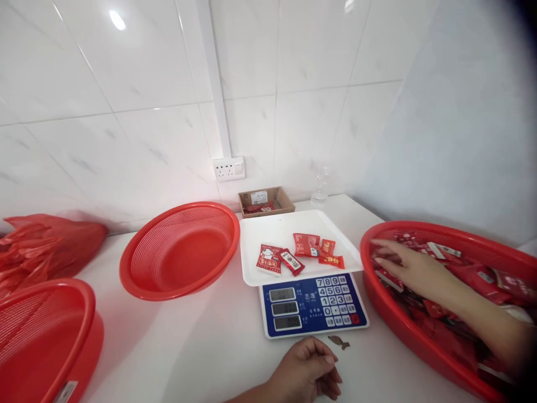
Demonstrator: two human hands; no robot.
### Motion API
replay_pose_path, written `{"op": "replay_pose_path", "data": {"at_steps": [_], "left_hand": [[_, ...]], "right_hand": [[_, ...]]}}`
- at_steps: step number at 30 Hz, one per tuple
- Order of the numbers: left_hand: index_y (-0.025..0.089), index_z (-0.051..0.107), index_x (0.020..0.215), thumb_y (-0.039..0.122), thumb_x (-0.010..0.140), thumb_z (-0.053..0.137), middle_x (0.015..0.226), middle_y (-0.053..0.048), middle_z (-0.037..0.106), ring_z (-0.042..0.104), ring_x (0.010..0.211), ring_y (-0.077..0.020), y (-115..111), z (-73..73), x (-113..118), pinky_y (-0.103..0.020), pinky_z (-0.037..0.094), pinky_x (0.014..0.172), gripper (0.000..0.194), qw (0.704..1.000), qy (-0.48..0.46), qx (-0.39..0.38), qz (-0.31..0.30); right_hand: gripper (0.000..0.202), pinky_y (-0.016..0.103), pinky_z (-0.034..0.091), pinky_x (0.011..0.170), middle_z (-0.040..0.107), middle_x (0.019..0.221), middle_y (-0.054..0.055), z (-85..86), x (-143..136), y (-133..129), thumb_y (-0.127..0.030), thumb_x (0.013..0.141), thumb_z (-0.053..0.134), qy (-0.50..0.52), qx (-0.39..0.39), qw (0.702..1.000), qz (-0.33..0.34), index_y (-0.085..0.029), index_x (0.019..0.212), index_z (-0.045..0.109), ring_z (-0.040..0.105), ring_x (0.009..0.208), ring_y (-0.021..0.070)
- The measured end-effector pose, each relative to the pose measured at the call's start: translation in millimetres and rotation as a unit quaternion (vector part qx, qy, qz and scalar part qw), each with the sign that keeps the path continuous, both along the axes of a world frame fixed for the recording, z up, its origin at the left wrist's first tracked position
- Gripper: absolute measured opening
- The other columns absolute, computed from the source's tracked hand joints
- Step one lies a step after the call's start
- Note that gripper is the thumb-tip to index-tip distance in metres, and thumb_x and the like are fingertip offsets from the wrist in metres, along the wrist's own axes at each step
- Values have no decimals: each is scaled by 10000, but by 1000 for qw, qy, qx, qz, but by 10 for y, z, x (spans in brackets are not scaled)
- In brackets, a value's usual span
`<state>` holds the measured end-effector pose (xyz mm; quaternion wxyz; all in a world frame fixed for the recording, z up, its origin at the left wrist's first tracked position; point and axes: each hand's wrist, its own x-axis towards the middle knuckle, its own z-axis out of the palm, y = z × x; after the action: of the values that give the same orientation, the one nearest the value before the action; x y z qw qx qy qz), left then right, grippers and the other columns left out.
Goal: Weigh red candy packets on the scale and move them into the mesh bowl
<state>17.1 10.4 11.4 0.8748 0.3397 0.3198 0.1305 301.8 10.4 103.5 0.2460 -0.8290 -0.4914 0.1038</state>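
Note:
My left hand (309,368) rests at the front of the scale, its fingers curled in and nothing visible in them. Over the big red basket (377,225) on the right, my right hand (396,262) reaches in with fingers stretched out above the packets (444,330), holding nothing that I can see; part of its fingertips is hard to make out. Between the hands stands a digital scale (314,305) with a white weighing tray (260,229). Several small red snack packets (306,244) lie on the tray. The upper display appears to read 0.05.
An open red basket (180,294) stands left of the scale, and another red basket (84,336) sits nearer at far left. Behind it lie red plastic bags (54,240). A small cardboard box (285,204) and a clear bottle (321,187) stand by the wall. A brown scrap (339,342) lies before the scale.

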Motion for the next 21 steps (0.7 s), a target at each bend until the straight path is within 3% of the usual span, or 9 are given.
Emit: {"op": "replay_pose_path", "data": {"at_steps": [3,7,17,19,21], "left_hand": [[148,513,747,446,495,755,567,3,584,496,452,-86,-23,63,-31,-232,325,502,459,1000,-6,-4,13],[144,525,756,401,540,739,594,-1,588,507,484,-89,-18,108,-66,-239,345,536,398,1000,-15,-10,16],[141,524,755,441,498,767,581,-7,580,508,475,-97,-23,80,-47,-257,350,538,463,1000,-8,-13,13],[148,519,745,479,468,775,572,-2,576,502,465,-98,-24,64,-35,-261,351,535,501,1000,-2,-4,12],[161,507,738,551,409,782,550,11,561,484,444,-98,-18,24,-25,-268,354,532,580,1000,3,13,-5]], "right_hand": [[536,354,434,907,630,1170,117,-48,-16,-12,-313,810,430,-60,-30,997,30,-196,1333,425,594,1060,258],[528,351,385,975,520,1325,119,-79,-26,-16,-270,830,403,-117,-55,990,57,-181,1349,435,493,1198,257],[528,382,451,907,595,1242,116,-103,40,28,-310,826,423,-121,-96,987,44,-225,1347,446,574,1106,275],[530,408,465,884,612,1217,122,-45,30,32,-325,812,414,-133,-100,985,42,-233,1332,465,596,1069,292],[522,458,476,857,633,1182,128,58,9,-6,-370,788,427,-152,-58,986,27,-265,1293,509,613,1028,322]]}}
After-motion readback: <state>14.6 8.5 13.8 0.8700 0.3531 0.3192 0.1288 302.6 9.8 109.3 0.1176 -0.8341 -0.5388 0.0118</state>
